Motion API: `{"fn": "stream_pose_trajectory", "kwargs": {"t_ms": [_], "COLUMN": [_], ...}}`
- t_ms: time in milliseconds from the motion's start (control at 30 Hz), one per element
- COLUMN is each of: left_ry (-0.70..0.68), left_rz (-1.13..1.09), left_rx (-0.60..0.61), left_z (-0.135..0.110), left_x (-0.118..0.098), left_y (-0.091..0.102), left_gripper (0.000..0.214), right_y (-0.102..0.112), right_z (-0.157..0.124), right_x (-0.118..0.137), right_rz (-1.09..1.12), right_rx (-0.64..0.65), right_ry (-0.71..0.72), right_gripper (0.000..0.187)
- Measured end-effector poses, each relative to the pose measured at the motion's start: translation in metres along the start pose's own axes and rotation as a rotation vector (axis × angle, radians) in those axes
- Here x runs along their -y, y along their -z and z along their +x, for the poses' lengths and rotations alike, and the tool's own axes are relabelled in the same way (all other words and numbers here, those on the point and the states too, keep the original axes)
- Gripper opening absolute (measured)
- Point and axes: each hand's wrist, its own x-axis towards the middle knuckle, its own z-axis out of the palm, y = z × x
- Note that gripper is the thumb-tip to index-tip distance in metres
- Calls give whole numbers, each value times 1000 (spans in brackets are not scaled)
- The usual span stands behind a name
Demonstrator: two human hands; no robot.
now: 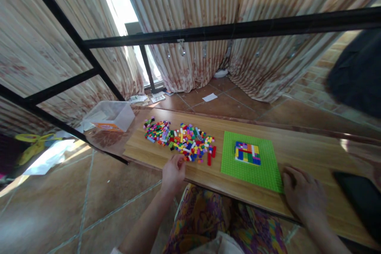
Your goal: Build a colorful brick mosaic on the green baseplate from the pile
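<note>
A heap of small coloured bricks (182,139) lies on the wooden tabletop (297,147). To its right sits a green baseplate (238,166) with a small patch of coloured bricks (247,152) pressed onto it. My left hand (172,174) reaches to the near edge of the heap, fingers curled and touching the bricks; what is in them is hidden. My right hand (303,194) rests on the table at the baseplate's near right corner, fingers bent down.
A clear plastic box (110,116) stands at the table's left end. A black frame bar (226,29) crosses above the table. A dark flat object (360,196) lies at the right. Curtains hang behind, and papers lie on the tiled floor.
</note>
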Motion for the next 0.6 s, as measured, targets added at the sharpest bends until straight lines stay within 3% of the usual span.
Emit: {"fn": "stream_pose_trajectory", "kwargs": {"t_ms": [400, 600], "left_ry": [-148, -224], "left_rz": [241, 230], "left_rx": [37, 0], "left_z": [9, 14], "left_x": [-14, -10], "left_y": [-6, -5], "left_gripper": [15, 13], "right_y": [5, 7], "right_z": [1, 2], "right_x": [6, 11], "right_rz": [-35, -4], "right_rx": [-24, -21], "right_ry": [25, 0], "right_gripper": [42, 35]}}
